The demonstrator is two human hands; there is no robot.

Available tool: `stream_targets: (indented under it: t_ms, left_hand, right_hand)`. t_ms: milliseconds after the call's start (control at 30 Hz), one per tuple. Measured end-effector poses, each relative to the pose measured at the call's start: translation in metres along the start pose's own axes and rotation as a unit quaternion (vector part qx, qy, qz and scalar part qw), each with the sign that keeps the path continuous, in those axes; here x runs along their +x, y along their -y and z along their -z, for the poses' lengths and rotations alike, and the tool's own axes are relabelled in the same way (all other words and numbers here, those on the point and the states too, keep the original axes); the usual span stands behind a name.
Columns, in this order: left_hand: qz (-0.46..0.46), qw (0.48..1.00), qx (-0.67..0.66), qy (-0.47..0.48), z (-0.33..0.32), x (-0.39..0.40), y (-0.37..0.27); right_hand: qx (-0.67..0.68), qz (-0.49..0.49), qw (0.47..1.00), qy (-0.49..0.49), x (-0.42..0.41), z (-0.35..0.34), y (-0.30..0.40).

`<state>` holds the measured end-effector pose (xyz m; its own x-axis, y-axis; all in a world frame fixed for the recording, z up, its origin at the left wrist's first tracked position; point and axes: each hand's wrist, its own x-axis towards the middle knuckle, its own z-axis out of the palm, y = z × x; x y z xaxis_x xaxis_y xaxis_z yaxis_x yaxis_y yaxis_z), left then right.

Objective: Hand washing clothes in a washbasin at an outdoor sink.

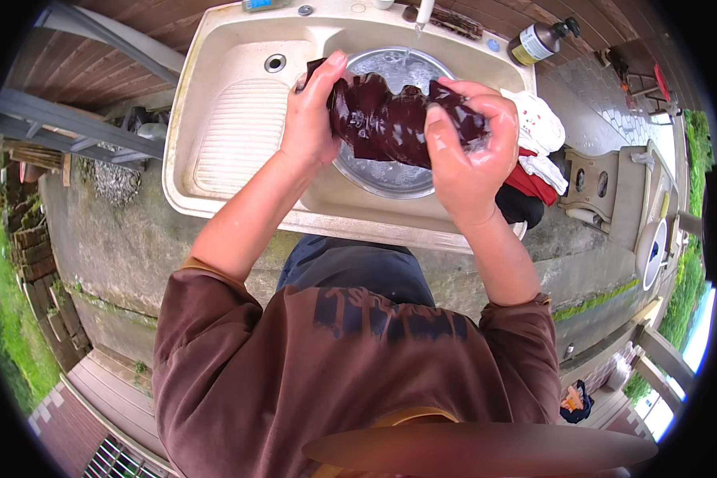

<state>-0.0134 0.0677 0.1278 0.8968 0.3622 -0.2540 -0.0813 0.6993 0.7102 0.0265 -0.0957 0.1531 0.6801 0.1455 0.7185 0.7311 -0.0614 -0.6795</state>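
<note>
A soaked dark maroon cloth (388, 122) is bunched between my two hands, above a round metal basin (358, 173). My left hand (316, 110) grips its left end, the thumb on top. Around its right end, my right hand (475, 143) is closed, with wet, shiny skin. Water runs from the white faucet (425, 11) into the basin, which holds rippling water. The basin sits in the right-hand bowl of a beige laundry sink (328, 200). The cloth hides the middle of the basin.
White clothing (535, 122), a red cloth (536, 179) and a black cloth (518, 206) drape over the sink's right side. A pump bottle (535, 45) stands at the back right corner. Left of the basin lies a ribbed washboard surface (242, 134) with a drain (275, 63) behind it.
</note>
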Motion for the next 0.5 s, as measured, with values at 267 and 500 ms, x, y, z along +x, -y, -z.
stream_targets:
  t_ms: [267, 500]
  left_hand:
    - [0.246, 0.941, 0.224, 0.068, 0.078, 0.031, -0.052]
    - [0.261, 0.740, 0.593, 0.181, 0.160, 0.082, -0.051]
  right_hand:
    - [-0.022, 0.209, 0.955, 0.208, -0.028, -0.095, 0.051]
    - [-0.025, 0.207, 0.921, 0.330, -0.105, -0.209, 0.020]
